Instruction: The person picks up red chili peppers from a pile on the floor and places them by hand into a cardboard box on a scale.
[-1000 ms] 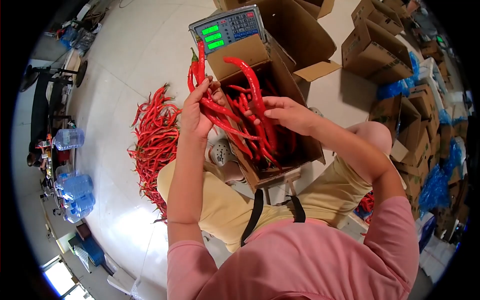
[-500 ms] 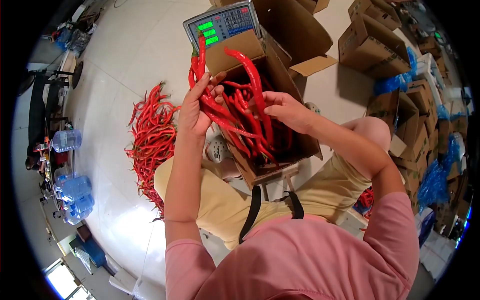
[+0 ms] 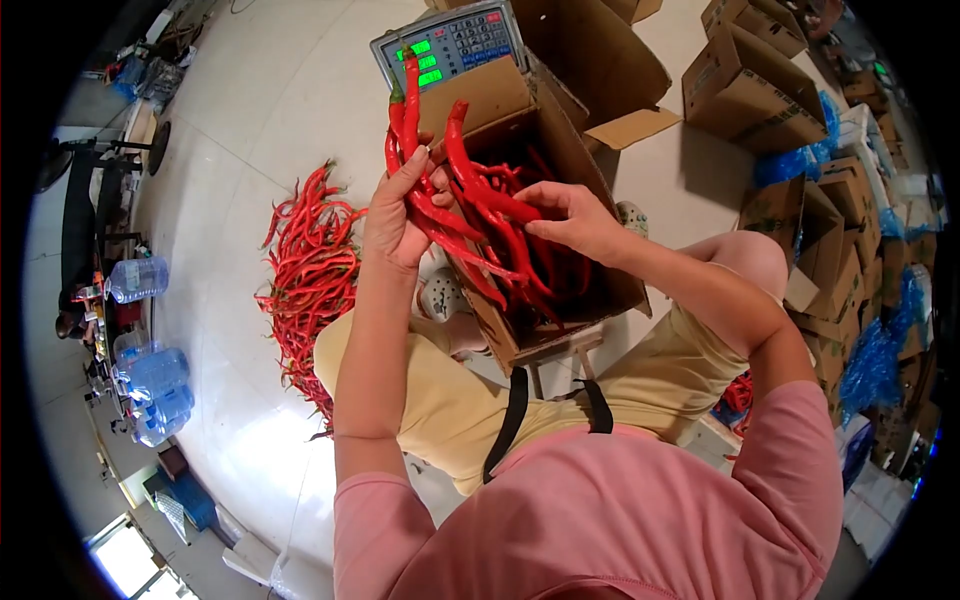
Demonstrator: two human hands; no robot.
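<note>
My left hand (image 3: 402, 212) is closed round several long red chili peppers (image 3: 410, 110), their green stem ends pointing up and their tips hanging over the box. Between the thumb and fingers of my right hand (image 3: 578, 226) is the lower end of another red chili pepper (image 3: 470, 180), which slants up to the left. Below both hands stands an open cardboard box (image 3: 615, 270) holding more red chili peppers (image 3: 545, 285). Some of those are hidden by my hands and the held peppers.
A scale display (image 3: 450, 45) with green digits stands behind the box. To the left, a heap of red chili peppers (image 3: 310, 270) lies on the floor. Empty cardboard boxes (image 3: 745, 95) and blue plastic (image 3: 870, 370) are at the right, water jugs (image 3: 155, 375) at the far left.
The chili pepper in my right hand has tilted from nearly upright to a slant, and my right hand now grips its lower end. My left hand keeps its bunch.
</note>
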